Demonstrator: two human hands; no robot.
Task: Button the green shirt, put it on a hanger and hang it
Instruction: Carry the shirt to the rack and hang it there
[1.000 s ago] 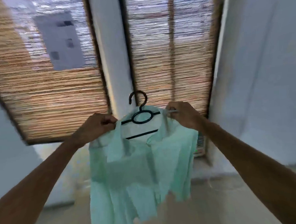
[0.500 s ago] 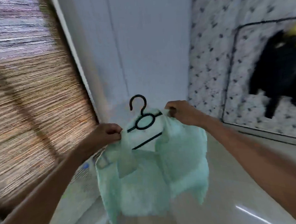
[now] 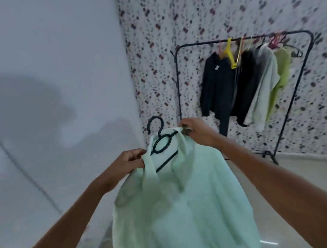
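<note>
**Green shirt**: draped on a black hanger, collar round the hanger's neck. Held up in the air between both hands, body hanging down above the floor. Front looks closed below the collar; buttons too blurred to confirm.

**Left hand**: clenched on the shirt's shoulder and collar edge at the nearer end of the hanger.

**Right hand**: grasping the opposite shoulder at the hanger's far end.

**Hanger hook:** free, pointing up, touching nothing.

**Clothes rack**: black frame against the spotted wall, off to the right and well apart from the shirt. Carries black garments, a pale grey one and a yellow-green one. Bare stretch of rail at its left end.

**Progress, by judgement:** hanger step done, buttoning probably done. Left to do: carry to the rack, hook over the rail, let go.
</note>
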